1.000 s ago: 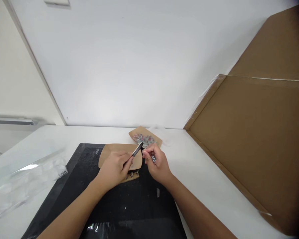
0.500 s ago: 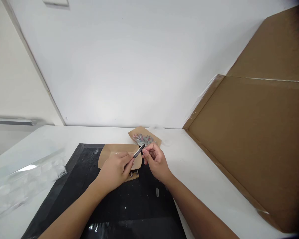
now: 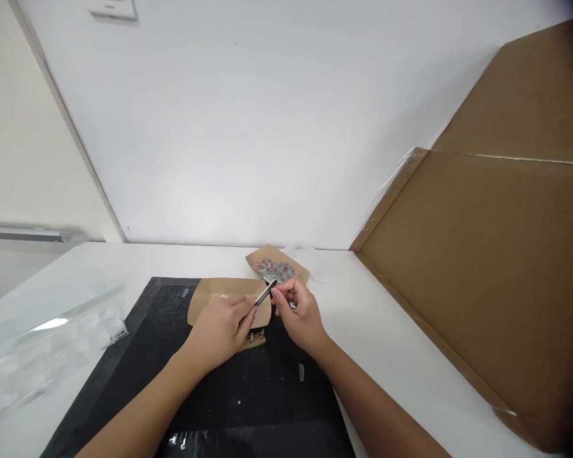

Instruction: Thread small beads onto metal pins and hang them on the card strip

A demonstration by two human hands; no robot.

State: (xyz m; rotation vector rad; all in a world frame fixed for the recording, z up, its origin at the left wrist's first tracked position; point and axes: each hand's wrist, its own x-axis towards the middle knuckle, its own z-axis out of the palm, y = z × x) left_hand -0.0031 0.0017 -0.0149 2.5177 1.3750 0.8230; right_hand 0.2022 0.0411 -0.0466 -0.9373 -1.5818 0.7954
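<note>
A slim dark stick-like tool with a pale stripe is pinched in my left hand, its tip pointing up and to the right. My right hand is closed at that tip, fingertips pressed together; a small shiny bit shows by its fingers, too small to name. Beneath the hands lies a brown paper tray with small pale bits in it. Just in front of the tray, a small tan block bears little metal pieces, partly hidden by my left hand.
A black mat covers the table's middle. Behind it sits another brown tray with a bag of coloured pieces. Clear plastic packaging lies left; a large cardboard sheet stands right.
The view has shifted slightly. My right hand has turned a little at the tool's tip, and a shiny bit now shows by its fingers. My left hand keeps its hold.
</note>
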